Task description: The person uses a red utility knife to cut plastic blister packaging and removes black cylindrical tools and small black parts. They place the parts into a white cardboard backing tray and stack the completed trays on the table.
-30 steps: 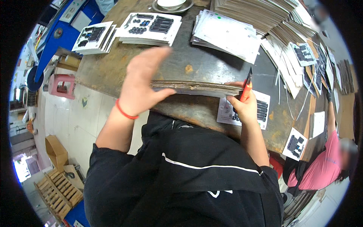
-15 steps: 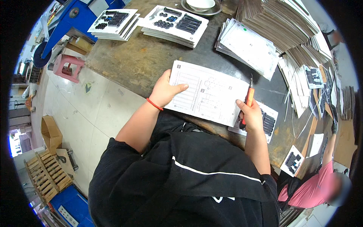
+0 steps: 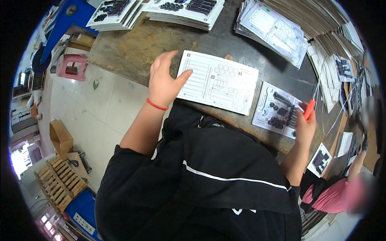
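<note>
A white printed card [image 3: 217, 83] with line drawings of bolts and nuts lies flat at the table's near edge. By its left side is my left hand [image 3: 165, 80], fingers spread and holding nothing. My right hand [image 3: 304, 127] is closed round an orange-handled tool [image 3: 309, 109] with a thin metal tip; its exact kind is unclear. That hand is over the right edge of a hardware card [image 3: 265, 112] bearing black bolts and nuts, and partly covers it. Whether its fingers also touch this card I cannot tell.
Stacks of hardware cards [image 3: 187, 10] stand at the far left of the table [image 3: 132, 56]. Beyond the printed card is a pile of sheets [image 3: 277, 34], beside tall cardboard stacks [image 3: 317, 24]. A co-worker in a pink top [image 3: 331, 197] is at the right. A pink stool [image 3: 72, 66] stands left.
My left hand has let go of the printed card, which now lies on the table. My right hand has left it too and moved right with the tool, uncovering more of the hardware card.
</note>
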Demonstrator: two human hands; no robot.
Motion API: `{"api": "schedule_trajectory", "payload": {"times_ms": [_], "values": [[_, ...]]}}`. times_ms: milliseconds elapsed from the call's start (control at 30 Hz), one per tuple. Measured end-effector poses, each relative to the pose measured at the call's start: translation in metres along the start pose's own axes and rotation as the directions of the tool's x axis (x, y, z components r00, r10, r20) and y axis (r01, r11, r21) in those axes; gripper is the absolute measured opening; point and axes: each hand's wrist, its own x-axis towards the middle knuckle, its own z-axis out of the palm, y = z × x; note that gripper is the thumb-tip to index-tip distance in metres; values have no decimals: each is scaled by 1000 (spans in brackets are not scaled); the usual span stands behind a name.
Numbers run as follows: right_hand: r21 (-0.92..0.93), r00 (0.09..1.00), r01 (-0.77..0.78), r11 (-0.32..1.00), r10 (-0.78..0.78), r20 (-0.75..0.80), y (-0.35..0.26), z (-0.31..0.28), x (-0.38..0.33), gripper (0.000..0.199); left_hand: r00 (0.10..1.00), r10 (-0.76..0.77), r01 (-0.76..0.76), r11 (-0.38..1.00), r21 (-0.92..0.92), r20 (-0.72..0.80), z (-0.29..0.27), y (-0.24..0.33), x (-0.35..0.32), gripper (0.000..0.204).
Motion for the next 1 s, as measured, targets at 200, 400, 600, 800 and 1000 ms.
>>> {"api": "schedule_trajectory", "payload": {"times_ms": [200, 400, 600, 800, 1000], "values": [[-373, 966, -251, 893, 205, -159, 70, -50, -9, 35, 755, 538, -434, 838, -330, 374, 52, 69, -28, 64], [-313, 967, -250, 916, 218, -132, 53, -23, -18, 41, 610, 592, -618, 771, -151, 526, 102, 95, -30, 55], [-267, 966, -254, 930, 230, -119, 69, -22, -41, 42, 578, 598, -661, 742, -110, 556, 102, 88, -22, 47], [-304, 946, -324, 896, 304, -113, 58, -24, -46, 43, 661, 599, -557, 795, -239, 451, 81, 99, -18, 46], [-320, 994, 107, 941, -106, 19, 47, -15, 7, 51, 310, 733, -366, 679, -636, 605, 112, 131, -48, 36]]}}
